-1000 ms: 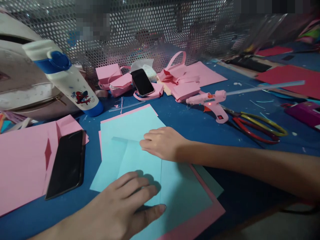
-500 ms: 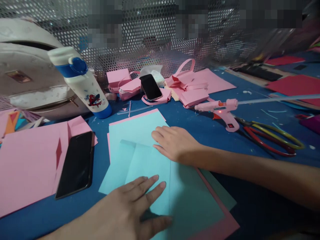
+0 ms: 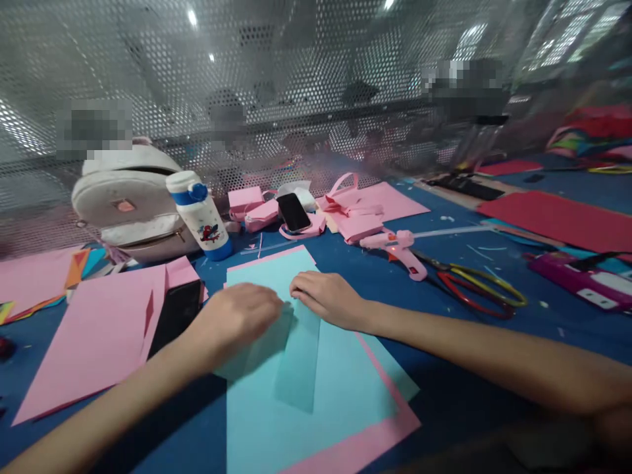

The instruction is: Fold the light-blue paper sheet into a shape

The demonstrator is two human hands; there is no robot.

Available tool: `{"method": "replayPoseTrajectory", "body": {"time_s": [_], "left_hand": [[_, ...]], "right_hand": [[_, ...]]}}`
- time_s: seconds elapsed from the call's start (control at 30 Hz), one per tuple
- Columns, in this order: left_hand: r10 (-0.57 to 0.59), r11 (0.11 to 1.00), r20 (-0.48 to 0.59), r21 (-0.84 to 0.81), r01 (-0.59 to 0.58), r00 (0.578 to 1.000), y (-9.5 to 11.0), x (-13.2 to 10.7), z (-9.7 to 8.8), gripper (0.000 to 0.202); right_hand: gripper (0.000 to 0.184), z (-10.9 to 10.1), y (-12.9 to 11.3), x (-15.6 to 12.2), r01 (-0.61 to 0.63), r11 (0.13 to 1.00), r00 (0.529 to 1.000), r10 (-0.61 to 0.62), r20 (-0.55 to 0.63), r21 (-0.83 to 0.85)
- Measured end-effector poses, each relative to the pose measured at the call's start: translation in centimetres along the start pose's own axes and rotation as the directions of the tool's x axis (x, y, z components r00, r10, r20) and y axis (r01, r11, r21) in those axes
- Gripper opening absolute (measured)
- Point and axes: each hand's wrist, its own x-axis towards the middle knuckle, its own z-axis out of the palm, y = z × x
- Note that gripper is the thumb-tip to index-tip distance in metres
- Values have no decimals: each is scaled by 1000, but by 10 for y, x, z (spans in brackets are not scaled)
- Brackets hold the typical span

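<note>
Several light blue sheets of paper [image 3: 345, 388] lie on top of pink paper [image 3: 380, 442] in front of me. A folded light blue paper [image 3: 299, 368], with a narrow flap standing partly up, is on top of them. My right hand [image 3: 326, 297] has its fingers closed on the far edge of this folded paper. Just left of it, my left hand [image 3: 244, 319] is curled, slightly blurred, with its fingertips at the same paper's edge. A black phone [image 3: 176, 313] lies partly behind my left forearm, beside a pink folded sheet [image 3: 106, 329].
A pink glue gun [image 3: 397, 250] and scissors [image 3: 481, 289] lie at right, near a purple object [image 3: 577, 280]. At the back stand a white bottle [image 3: 202, 217] and a backpack [image 3: 133, 204]. Another phone [image 3: 295, 214] rests among pink paper pieces [image 3: 261, 214]. Red paper [image 3: 557, 217] lies far right.
My left hand has gone from spread over the paper to curled at its far edge, close to my right hand. A flap of the folded paper has lifted. The view has tilted up.
</note>
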Motion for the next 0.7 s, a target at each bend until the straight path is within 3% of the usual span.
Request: {"method": "replayPoseTrajectory", "body": {"time_s": [0.03,0.1,0.2,0.27,0.37,0.5,0.63,0.7], "left_hand": [[-48,999,56,5,48,997,-13,1,2,16],[-180,982,179,-30,188,967,-33,-1,8,26],[-245,952,205,-136,275,948,-46,-10,23,26],[-256,944,167,-170,284,952,-47,-15,29,16],[-262,950,107,-144,276,959,-48,-17,33,15],[-252,960,63,-108,258,966,-52,-13,30,22],[-223,974,2,-42,223,975,-54,-4,27,25],[-214,977,-30,-2,214,976,-55,2,23,25]], "right_hand": [[25,-1,1,0,3,996,1000,-2,-19,85],[33,-4,2,-2,22,968,999,-11,-47,249],[43,-8,1,-4,54,879,998,-33,-52,474],[53,-9,-1,-5,30,789,999,-31,-8,614],[65,-10,-3,-5,-101,640,987,-33,158,762],[62,-11,-2,-4,-261,512,921,-122,370,819],[53,-15,-2,-4,-352,322,882,-201,427,879],[44,-17,-5,-4,-331,303,895,-199,399,894]]}}
